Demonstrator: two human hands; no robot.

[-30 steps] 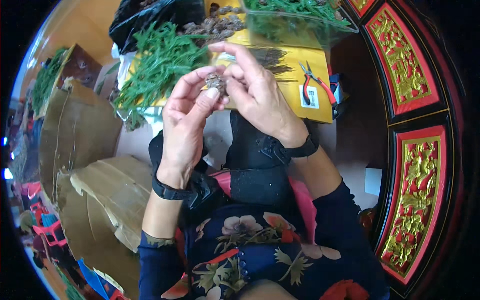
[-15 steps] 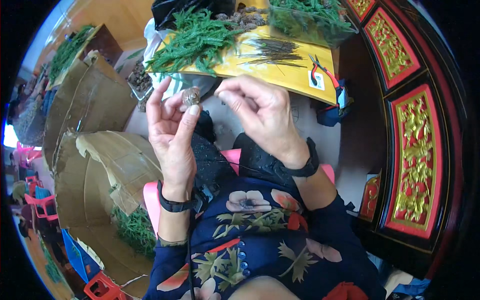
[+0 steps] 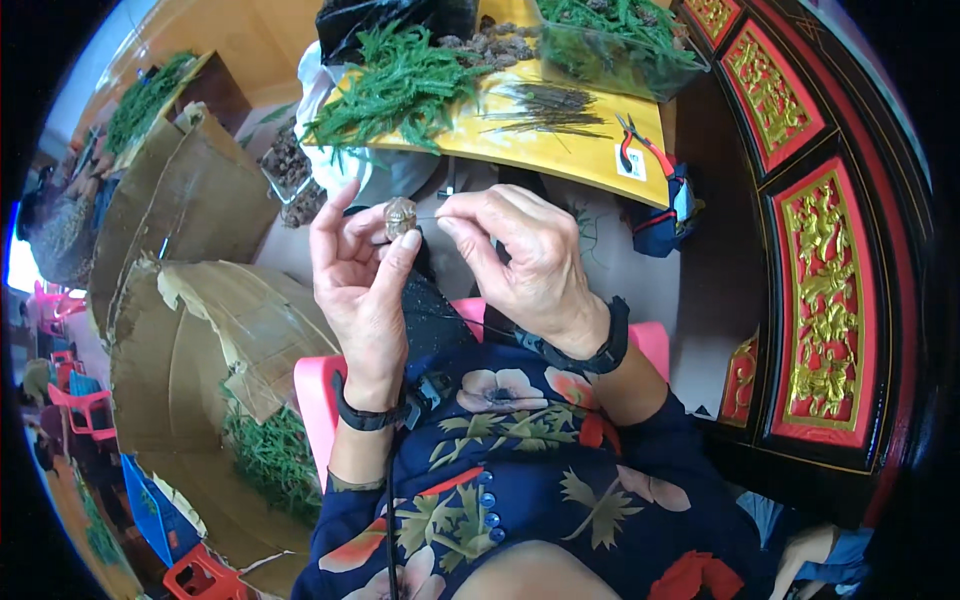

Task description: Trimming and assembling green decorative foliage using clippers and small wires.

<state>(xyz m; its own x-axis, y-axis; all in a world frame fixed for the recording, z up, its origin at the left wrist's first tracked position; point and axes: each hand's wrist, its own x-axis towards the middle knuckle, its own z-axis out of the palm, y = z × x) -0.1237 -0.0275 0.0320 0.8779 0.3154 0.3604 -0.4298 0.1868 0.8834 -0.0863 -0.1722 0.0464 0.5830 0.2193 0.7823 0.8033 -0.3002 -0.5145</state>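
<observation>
Left hand [image 3: 362, 285] raised, thumb and fingers pinching a small brown pine cone [image 3: 400, 215] at its tip. Right hand [image 3: 525, 265] just beside, fingertips pressed together on a thin dark wire [image 3: 428, 217] that meets the cone's side — too fine to tell whether through it or only touching. Compared with a second ago: hands drawn back from the yellow tabletop [image 3: 560, 150] and lower toward the lap, cone now plainly exposed rather than buried between the palms. Judged from that — wiring of the cone under way, not finished. Beyond the hands: green sprigs [image 3: 400, 85], a bundle of wires [image 3: 550, 105], red-handled pliers [image 3: 640, 145]. Left of the left hand, torn cardboard [image 3: 190, 320].
</observation>
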